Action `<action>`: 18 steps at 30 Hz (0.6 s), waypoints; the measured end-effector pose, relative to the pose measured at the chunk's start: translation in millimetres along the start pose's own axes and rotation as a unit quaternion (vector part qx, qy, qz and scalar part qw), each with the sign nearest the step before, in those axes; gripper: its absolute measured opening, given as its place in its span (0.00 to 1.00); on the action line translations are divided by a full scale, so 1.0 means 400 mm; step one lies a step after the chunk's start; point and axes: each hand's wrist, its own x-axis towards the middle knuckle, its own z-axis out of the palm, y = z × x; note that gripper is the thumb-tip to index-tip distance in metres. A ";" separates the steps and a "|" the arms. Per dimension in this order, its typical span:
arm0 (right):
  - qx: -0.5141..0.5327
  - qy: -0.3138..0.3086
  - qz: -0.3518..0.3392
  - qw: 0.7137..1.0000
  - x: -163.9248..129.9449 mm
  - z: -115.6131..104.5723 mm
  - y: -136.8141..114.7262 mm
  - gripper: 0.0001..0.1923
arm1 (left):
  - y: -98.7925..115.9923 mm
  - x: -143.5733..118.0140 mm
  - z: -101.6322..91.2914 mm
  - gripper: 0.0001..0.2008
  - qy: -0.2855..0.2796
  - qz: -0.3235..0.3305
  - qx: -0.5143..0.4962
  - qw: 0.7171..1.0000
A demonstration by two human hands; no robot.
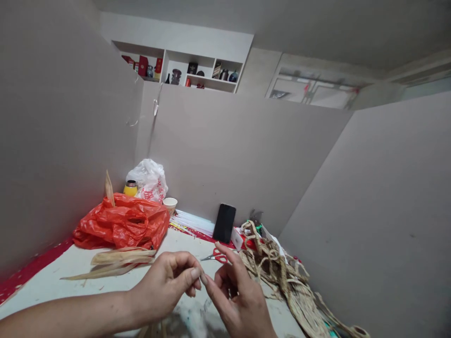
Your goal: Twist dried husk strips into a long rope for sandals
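My left hand (169, 279) is closed in a pinch, thumb against the bent forefinger. Whatever sits between those fingertips, if anything, is too small to make out. Against them rests the thumb tip of my right hand (239, 293). The right forefinger is stretched up and apart from the thumb, and the other fingers curl loosely with nothing visible in them. Just behind both hands lie red-handled scissors (219, 257) on the pale work surface (190, 241). Dry husk strips (121, 257) lie left of my left hand. Braided straw-like cord (282, 277) is heaped to the right.
A red plastic bag (123, 223) sits at the left, with a white bag (150, 178), a yellow jar (130, 188) and a paper cup (170, 204) behind it. A black phone (224, 223) leans near the back partition (225, 150). Grey partitions also stand at both sides.
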 end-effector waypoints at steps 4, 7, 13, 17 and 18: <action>0.031 -0.011 0.003 0.999 -0.005 0.005 -0.012 0.25 | -0.014 -0.002 0.007 0.14 0.008 -0.001 -0.010 1.000; 0.091 -0.020 0.042 0.995 -0.006 0.010 -0.015 0.24 | -0.025 -0.004 0.013 0.15 0.018 0.000 -0.016 1.000; 0.181 0.004 0.137 0.974 -0.014 0.038 -0.021 0.23 | -0.042 -0.011 0.015 0.13 0.052 0.077 0.099 0.991; 0.176 0.049 0.153 0.971 -0.028 0.046 -0.039 0.27 | -0.055 0.022 -0.026 0.12 0.127 0.119 0.169 0.970; 0.168 0.059 0.155 0.972 -0.030 0.045 -0.042 0.28 | -0.056 0.034 -0.038 0.13 0.148 0.100 0.147 0.973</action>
